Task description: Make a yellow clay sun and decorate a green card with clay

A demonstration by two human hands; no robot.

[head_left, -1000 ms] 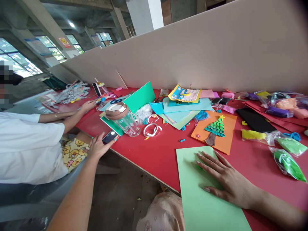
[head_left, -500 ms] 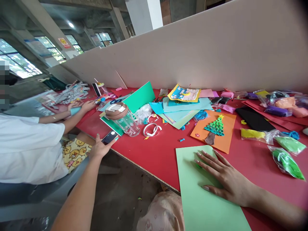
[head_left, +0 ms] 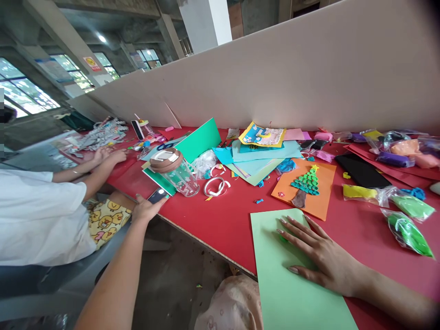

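My left hand [head_left: 146, 211] holds a dark phone [head_left: 158, 195] at the table's edge, beside a clear cup [head_left: 184, 178] with a brown lid. Flat on a light green sheet [head_left: 292, 298] lies my right hand [head_left: 319, 254], fingers spread. A bit of green clay [head_left: 283, 239] shows by its fingertips, partly covered. Behind that sheet is an orange card [head_left: 325, 183] bearing a clay tree [head_left: 305, 182] with a yellow star and a brown trunk.
Clay packets [head_left: 409, 229] and a black phone [head_left: 360, 169] lie on the right of the red table [head_left: 206, 229]. White cables [head_left: 216, 187] and stacked papers [head_left: 266, 153] are mid-table. A person in a white shirt [head_left: 37, 211] sits at left; a partition [head_left: 275, 82] stands behind.
My left hand and its phone have shifted slightly right, closer to the cup. The other person's hands at left have moved a little, and the blue item there is no longer visible. My right hand stays put.
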